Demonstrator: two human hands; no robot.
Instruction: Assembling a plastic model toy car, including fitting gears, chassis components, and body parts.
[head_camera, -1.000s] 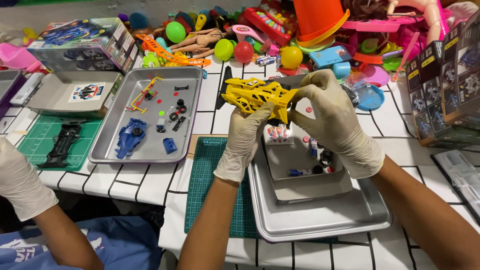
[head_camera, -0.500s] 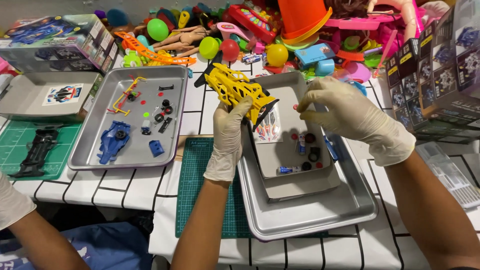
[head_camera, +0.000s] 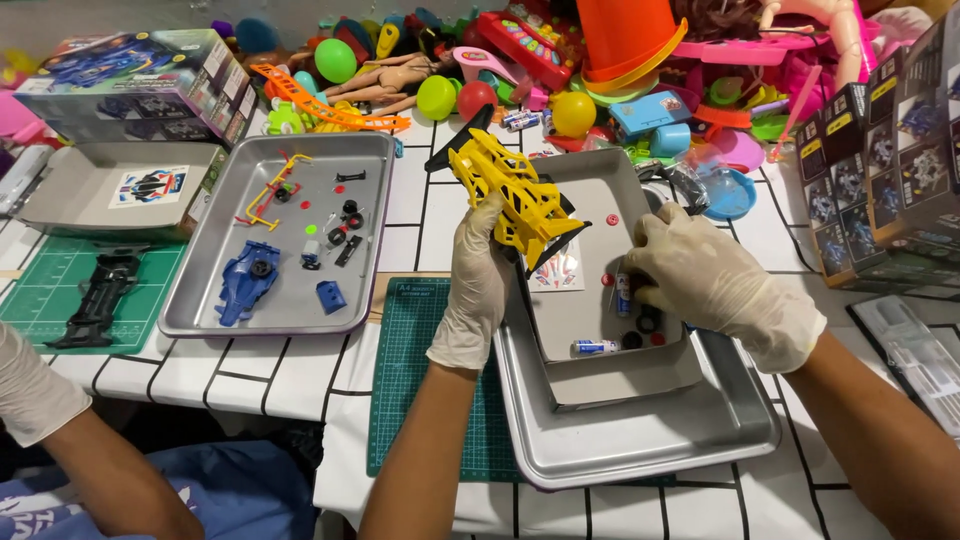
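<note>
right hand fingertips hidden | small parts beneath indistinct; co-worker's arm cropped

White gridded table carries green mats, steel trays, probably toys.

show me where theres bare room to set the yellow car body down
Free: green cutting mat left of the metal tray, and that tray's bare near edge. Crowded: grey box lid with small parts, left tray, toy pile behind.
</note>
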